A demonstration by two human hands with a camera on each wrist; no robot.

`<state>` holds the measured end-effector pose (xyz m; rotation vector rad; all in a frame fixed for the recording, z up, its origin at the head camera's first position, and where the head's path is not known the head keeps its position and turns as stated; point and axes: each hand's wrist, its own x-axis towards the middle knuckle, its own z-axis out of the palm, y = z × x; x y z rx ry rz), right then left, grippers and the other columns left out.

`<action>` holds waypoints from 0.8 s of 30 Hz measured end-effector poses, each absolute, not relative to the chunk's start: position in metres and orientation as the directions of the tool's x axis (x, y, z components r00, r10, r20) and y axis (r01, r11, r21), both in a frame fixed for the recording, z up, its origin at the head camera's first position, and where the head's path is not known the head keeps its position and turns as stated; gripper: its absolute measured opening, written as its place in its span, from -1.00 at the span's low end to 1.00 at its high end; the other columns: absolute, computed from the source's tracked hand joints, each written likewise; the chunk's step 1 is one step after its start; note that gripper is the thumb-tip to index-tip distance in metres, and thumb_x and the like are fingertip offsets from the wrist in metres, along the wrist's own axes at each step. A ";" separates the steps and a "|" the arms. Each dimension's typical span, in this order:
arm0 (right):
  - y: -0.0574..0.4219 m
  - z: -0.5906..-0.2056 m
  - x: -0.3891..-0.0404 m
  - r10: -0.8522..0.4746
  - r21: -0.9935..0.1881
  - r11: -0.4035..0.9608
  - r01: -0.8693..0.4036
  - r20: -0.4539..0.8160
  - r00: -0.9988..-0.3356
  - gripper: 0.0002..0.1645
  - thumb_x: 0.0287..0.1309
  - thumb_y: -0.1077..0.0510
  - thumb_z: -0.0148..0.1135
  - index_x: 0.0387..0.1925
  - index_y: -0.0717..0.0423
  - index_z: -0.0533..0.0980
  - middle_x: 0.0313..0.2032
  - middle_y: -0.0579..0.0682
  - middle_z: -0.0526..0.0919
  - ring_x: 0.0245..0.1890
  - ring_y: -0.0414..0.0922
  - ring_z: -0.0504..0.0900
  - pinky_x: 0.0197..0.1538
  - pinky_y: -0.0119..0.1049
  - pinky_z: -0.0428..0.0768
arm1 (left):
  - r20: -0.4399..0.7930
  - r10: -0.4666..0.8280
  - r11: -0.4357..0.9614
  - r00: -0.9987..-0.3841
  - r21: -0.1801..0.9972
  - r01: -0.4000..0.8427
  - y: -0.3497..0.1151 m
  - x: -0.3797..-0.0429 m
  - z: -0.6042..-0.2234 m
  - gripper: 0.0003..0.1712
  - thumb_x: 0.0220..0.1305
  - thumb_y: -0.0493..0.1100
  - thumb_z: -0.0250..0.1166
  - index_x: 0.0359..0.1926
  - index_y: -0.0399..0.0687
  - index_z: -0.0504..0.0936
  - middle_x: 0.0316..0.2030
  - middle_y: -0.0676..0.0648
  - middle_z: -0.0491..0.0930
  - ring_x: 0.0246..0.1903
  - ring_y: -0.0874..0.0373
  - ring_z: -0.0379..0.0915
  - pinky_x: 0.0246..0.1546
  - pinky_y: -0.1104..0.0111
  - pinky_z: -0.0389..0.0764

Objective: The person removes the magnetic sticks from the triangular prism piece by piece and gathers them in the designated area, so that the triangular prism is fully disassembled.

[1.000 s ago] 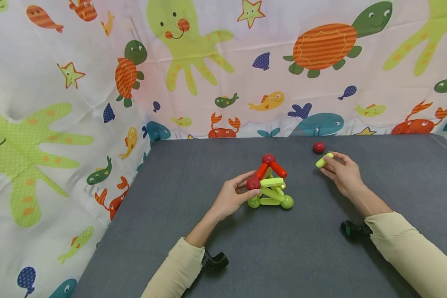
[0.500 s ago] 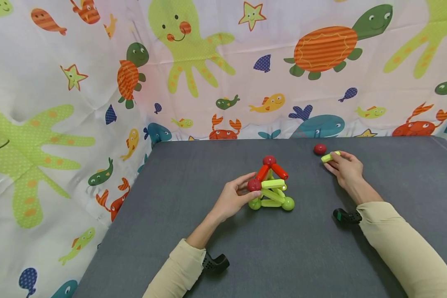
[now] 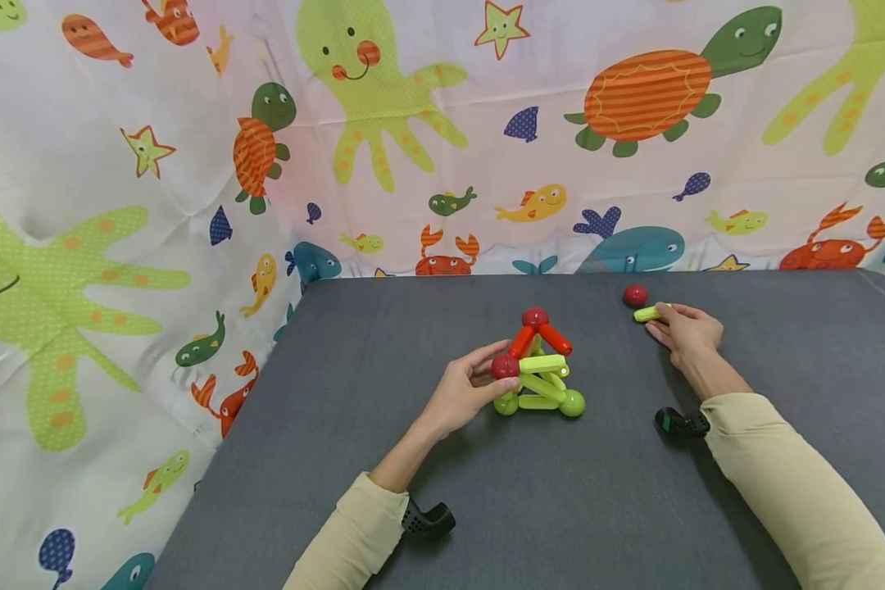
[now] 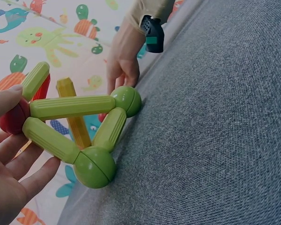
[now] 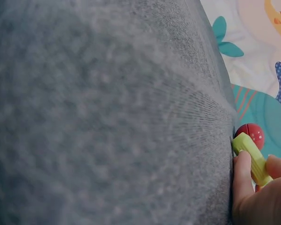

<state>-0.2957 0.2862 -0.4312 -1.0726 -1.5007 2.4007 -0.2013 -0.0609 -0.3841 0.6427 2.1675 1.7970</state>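
A frame of magnetic building rods and balls stands on the grey table. Green balls (image 3: 573,402) form its base, and a red ball (image 3: 535,319) tops it with two red rods (image 3: 556,338) sloping down. My left hand (image 3: 451,395) grips another red ball (image 3: 505,366) on the frame's left side, thumb in front and fingers behind. Away to the right, my right hand (image 3: 689,338) pinches a yellow-green rod (image 5: 253,159) between thumb and fingers. One end of that rod lies close to a loose red ball (image 3: 635,295); whether they touch I cannot tell.
The grey cloth-covered table (image 3: 597,500) reaches back to a hanging curtain (image 3: 413,98) printed with sea animals, which also runs along the left side. A black wrist device (image 3: 682,423) sits under each sleeve.
My right hand has shifted slightly right and turned the yellow-green rod, then lowered it beside the loose red ball. My left hand keeps its hold on the frame.
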 end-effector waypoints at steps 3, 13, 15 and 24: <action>0.287 -0.428 -0.296 0.454 -0.825 -0.473 0.311 -0.530 -0.716 -0.70 0.12 0.21 0.33 -0.14 0.06 0.43 -0.55 -0.14 0.59 -0.54 -0.24 0.67 -0.34 -0.37 0.62 | 0.082 0.485 0.140 -0.871 0.976 0.170 -0.061 -0.201 -0.384 -0.36 0.26 -0.32 0.28 0.34 -0.24 0.31 0.11 -0.24 0.51 0.05 0.01 0.50 -0.04 0.33 0.53; 0.291 -0.423 -0.298 0.433 -0.844 -0.315 0.435 -0.535 -0.725 -0.72 0.16 0.13 0.30 -0.15 0.10 0.43 -0.69 -0.10 0.59 -0.60 -0.22 0.66 -0.37 -0.35 0.63 | 0.082 0.473 0.144 -0.877 0.975 0.169 -0.061 -0.200 -0.383 -0.36 0.26 -0.32 0.28 0.34 -0.25 0.32 0.09 -0.24 0.53 0.04 0.01 0.50 -0.05 0.33 0.53; 0.292 -0.423 -0.298 0.433 -0.842 -0.287 0.457 -0.539 -0.722 -0.67 0.17 0.12 0.29 -0.07 0.12 0.43 -0.71 -0.09 0.58 -0.62 -0.22 0.66 -0.39 -0.34 0.63 | 0.080 0.476 0.144 -0.876 0.975 0.168 -0.061 -0.201 -0.384 -0.36 0.26 -0.31 0.28 0.34 -0.25 0.32 0.10 -0.24 0.52 0.04 0.01 0.50 -0.05 0.33 0.53; 0.297 -0.420 -0.300 0.397 -0.822 -0.262 0.506 -0.570 -0.719 -0.65 0.28 0.05 0.13 -0.04 0.17 0.33 -0.73 -0.04 0.58 -0.63 -0.22 0.66 -0.35 -0.35 0.62 | 0.075 0.475 0.138 -0.877 0.978 0.159 -0.060 -0.202 -0.385 -0.36 0.26 -0.31 0.29 0.34 -0.23 0.32 0.11 -0.22 0.51 0.05 0.05 0.50 -0.04 0.33 0.53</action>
